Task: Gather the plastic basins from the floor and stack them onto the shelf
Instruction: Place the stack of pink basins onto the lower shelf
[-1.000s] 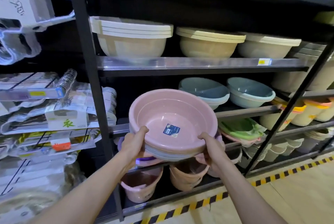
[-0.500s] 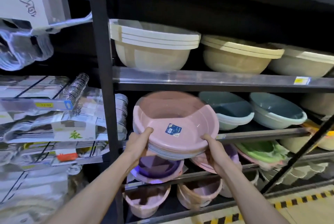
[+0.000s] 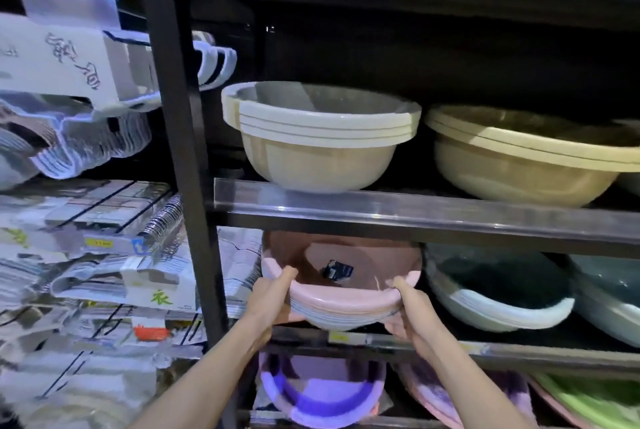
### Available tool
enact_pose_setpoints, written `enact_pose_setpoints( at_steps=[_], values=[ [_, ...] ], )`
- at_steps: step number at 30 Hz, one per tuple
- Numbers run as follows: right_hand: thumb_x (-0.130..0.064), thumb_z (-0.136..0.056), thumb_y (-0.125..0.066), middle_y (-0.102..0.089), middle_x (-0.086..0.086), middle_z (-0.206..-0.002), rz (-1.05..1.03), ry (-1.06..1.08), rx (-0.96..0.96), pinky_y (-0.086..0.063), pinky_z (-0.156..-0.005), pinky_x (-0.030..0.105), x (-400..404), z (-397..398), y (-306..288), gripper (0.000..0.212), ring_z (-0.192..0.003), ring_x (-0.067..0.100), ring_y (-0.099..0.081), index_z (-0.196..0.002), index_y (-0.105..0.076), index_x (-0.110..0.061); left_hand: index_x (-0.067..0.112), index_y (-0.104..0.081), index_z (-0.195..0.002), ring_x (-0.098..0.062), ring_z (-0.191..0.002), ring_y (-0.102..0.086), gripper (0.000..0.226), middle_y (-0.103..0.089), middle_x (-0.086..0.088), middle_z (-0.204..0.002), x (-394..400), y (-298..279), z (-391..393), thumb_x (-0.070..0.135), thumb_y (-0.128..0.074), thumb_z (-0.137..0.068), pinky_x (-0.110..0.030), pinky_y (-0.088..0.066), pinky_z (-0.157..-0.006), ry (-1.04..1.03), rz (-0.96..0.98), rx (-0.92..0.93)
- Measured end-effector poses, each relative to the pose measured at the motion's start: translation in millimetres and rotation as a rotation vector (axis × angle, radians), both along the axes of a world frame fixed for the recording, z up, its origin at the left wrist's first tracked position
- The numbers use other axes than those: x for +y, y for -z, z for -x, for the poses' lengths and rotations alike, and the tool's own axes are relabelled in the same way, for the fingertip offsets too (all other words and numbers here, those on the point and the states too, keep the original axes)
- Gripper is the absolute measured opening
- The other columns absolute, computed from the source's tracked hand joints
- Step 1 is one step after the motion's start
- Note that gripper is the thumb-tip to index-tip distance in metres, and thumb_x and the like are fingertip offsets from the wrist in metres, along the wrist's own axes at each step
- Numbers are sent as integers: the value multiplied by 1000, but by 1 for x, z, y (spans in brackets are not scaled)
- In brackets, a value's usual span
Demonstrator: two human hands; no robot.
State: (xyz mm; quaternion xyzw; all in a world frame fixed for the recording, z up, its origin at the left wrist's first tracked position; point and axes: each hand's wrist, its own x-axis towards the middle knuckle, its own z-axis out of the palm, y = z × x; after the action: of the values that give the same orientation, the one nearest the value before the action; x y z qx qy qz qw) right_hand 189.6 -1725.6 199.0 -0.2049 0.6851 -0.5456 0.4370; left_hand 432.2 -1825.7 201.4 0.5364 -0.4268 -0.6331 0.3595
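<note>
Pink round plastic basins [image 3: 341, 304], nested in a stack (a dark label sits inside the top one), are gripped at opposite rims: the left hand [image 3: 268, 300] clamps the left edge, thumb over the lip, and the right hand [image 3: 410, 312] clamps the right edge. The stack sits between both hands, partly inside the black metal shelf [image 3: 415, 221], beside a grey-green round plastic basin [image 3: 498, 290].
</note>
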Motion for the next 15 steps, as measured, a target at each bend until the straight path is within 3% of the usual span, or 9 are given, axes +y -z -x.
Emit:
enact_pose_setpoints(
  at_steps=[6, 8, 10, 11, 13, 15],
  values=[
    [-30, -95, -63, -70, 19, -95, -22, -42, -1, -57, -52, 30, -37, 22, 13, 35, -77, 31, -70, -112, -64, 0, 0, -66, -109, -36, -87, -78, 38, -76, -25, -101, -25, 17, 13, 31, -72, -89, -41, -66, -60, -69, -44, 23],
    [-29, -98, -60, -67, 19, -91, -40, -55, -3, -56, -50, 28, -46, 26, 21, 37, -72, 29, -68, -113, -63, 4, 3, -63, -90, -24, -65, -74, 32, -74, -14, -77, -31, 25, 15, 33, -73, -86, -33, -61, -50, -80, -29, 3],
    [-29, -100, -57, -65, 17, -86, -69, -71, 0, -56, -50, 28, -53, 30, 28, 38, -67, 27, -67, -113, -63, 6, 7, -57, -77, -14, -44, -58, 31, -58, -1, -53, -36, 33, 17, 33, -71, -86, -27, -55, -44, -93, -20, -22],
    [-28, -101, -56, -66, 17, -87, -82, -74, 0, -56, -50, 28, -56, 32, 30, 39, -67, 27, -67, -114, -64, 7, 5, -58, -81, -16, -46, -59, 30, -57, -2, -53, -37, 36, 18, 32, -70, -88, -30, -57, -47, -98, -25, -35],
    [-27, -101, -55, -68, 20, -93, -103, -67, -5, -57, -49, 29, -61, 32, 35, 37, -69, 29, -69, -115, -64, 7, -3, -62, -100, -29, -69, -70, 38, -64, -10, -70, -41, 41, 19, 33, -69, -90, -46, -66, -70, -109, -23, -69],
    [-27, -102, -56, -71, 21, -93, -106, -65, -17, -57, -48, 28, -64, 32, 37, 34, -71, 30, -71, -110, -67, 4, -8, -62, -114, -33, -79, -68, 51, -63, -14, -80, -47, 47, 20, 36, -68, -88, -54, -63, -86, -114, -12, -84]
  ],
)
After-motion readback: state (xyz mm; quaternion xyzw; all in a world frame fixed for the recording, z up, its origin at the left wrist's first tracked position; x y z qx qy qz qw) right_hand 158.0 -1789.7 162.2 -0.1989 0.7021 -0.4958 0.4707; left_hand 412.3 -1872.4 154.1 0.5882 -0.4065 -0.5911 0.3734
